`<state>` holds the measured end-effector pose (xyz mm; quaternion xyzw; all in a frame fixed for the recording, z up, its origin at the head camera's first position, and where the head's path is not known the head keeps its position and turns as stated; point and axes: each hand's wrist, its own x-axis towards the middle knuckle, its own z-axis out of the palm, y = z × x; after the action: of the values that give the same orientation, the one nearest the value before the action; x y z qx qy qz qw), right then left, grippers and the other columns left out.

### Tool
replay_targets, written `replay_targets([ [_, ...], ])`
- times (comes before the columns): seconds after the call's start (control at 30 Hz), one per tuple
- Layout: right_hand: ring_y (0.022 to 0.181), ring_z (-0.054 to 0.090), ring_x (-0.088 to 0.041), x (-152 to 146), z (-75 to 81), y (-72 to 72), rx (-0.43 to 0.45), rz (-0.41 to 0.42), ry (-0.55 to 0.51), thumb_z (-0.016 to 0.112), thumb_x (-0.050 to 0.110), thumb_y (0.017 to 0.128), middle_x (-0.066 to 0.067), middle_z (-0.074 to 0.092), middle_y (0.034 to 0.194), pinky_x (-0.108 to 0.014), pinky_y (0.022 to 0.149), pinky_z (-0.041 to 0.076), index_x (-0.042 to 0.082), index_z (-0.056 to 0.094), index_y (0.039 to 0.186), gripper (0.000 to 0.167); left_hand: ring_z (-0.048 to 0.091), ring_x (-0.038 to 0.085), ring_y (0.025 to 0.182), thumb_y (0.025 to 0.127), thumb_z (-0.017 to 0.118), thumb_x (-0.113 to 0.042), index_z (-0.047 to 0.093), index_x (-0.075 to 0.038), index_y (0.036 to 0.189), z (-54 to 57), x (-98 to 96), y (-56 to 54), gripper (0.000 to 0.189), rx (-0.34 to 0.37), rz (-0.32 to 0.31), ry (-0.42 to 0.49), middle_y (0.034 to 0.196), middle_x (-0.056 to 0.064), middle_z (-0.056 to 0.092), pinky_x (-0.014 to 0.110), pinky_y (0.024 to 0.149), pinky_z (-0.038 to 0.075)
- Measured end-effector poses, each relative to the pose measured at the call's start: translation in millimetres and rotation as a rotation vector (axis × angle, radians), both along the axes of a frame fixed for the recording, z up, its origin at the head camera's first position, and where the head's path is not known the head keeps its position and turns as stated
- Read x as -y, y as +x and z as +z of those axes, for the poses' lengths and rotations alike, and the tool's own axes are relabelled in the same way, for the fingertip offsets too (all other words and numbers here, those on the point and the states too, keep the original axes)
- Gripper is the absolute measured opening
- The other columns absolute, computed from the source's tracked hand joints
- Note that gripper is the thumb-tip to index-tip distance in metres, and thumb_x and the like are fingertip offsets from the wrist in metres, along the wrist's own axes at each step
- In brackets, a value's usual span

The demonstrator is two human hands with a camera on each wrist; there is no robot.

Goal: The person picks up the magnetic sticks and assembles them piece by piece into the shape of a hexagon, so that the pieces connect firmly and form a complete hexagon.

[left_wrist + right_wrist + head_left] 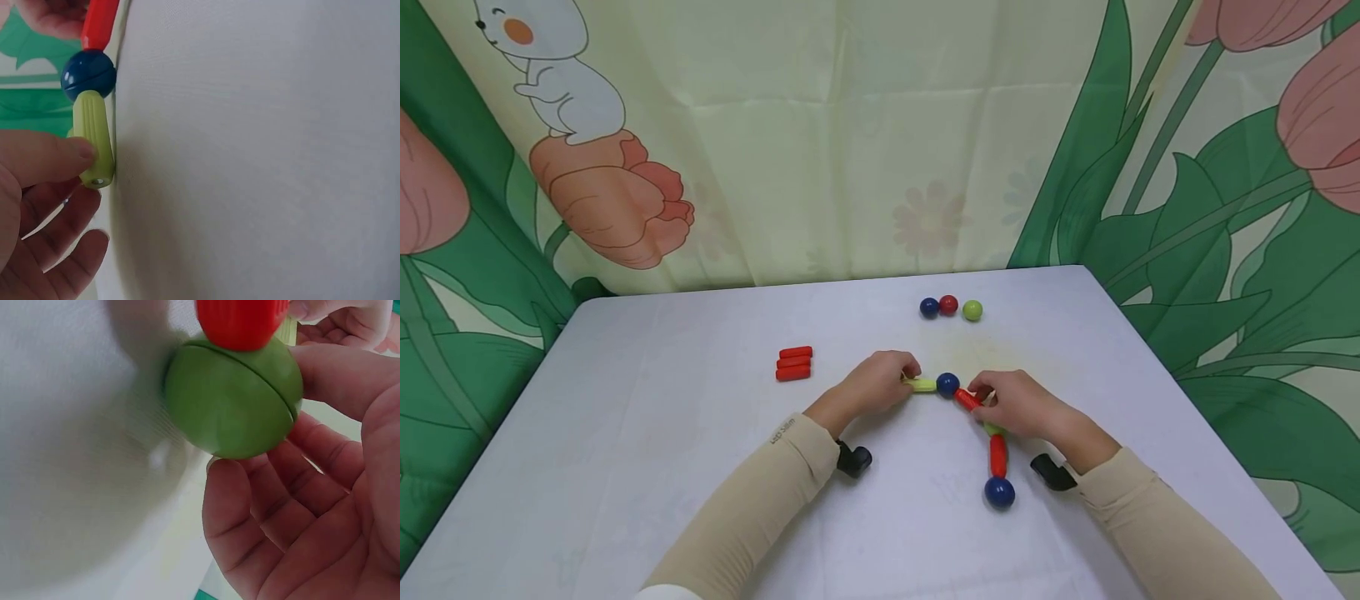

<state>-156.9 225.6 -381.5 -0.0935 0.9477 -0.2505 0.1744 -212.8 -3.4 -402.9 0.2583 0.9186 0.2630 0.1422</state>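
My left hand (880,382) pinches a ribbed light-green rod (94,140) with a small metallic spot in its end. The rod's far end touches a dark blue ball (947,384). From that ball a red rod (966,399) slants toward a green ball (234,400). My right hand (1018,404) grips the red rod near the green ball, with fingertips close against the ball; the exact contact is partly hidden. A second red rod (997,456) runs from the green ball to another blue ball (999,492). The joined pieces form a bent chain on the table.
Three red rods (793,363) lie side by side at the left. Farther back are a blue ball (929,307), a red ball (948,305) and a green ball (972,311). The white-covered table (625,467) meets a printed curtain (790,167) behind.
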Motion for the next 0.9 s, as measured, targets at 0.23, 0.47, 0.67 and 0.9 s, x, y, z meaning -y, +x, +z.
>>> replay_targets([
  [0.23,0.084,0.057,-0.02,4,4.3,-8.2,-0.049,0.039,0.014,0.075,0.013,0.09,-0.01,0.062,0.113,-0.029,0.069,0.053,0.004,0.061,0.132,0.045,0.057,0.017,0.094,0.094,0.066,-0.005,0.068,-0.007,0.117,-1.7,-1.6,-2.7,0.023,0.015,0.012,0.041,0.103,0.002,0.065,0.031,0.091,0.049],
  [0.47,0.087,0.057,-0.022,14,5.8,-19.0,-0.096,0.112,0.066,0.072,0.014,0.092,-0.011,0.064,0.116,-0.035,0.077,0.054,0.006,0.062,0.133,0.043,0.058,0.016,0.092,0.093,0.068,-0.003,0.068,-0.006,0.114,-4.3,-4.7,-3.7,0.022,-0.013,0.036,0.113,0.1,0.002,0.065,0.029,0.087,0.049],
  [0.67,0.1,0.058,-0.028,17,3.8,-21.2,-0.123,0.091,0.112,0.073,0.017,0.093,-0.013,0.065,0.121,-0.047,0.092,0.052,0.005,0.064,0.129,0.039,0.057,0.016,0.09,0.091,0.07,-0.002,0.068,-0.005,0.112,-4.4,-5.0,-3.9,0.022,-0.019,0.043,0.159,0.097,0.002,0.063,0.028,0.084,0.049],
  [0.9,0.093,0.057,-0.025,16,1.8,-21.4,-0.1,0.049,0.112,0.074,0.018,0.093,-0.01,0.065,0.116,-0.04,0.085,0.055,0.007,0.065,0.128,0.038,0.058,0.017,0.099,0.094,0.068,-0.007,0.066,-0.006,0.121,-3.0,2.6,-10.0,0.027,0.065,0.077,0.155,0.108,0.002,0.065,0.03,0.091,0.05],
])
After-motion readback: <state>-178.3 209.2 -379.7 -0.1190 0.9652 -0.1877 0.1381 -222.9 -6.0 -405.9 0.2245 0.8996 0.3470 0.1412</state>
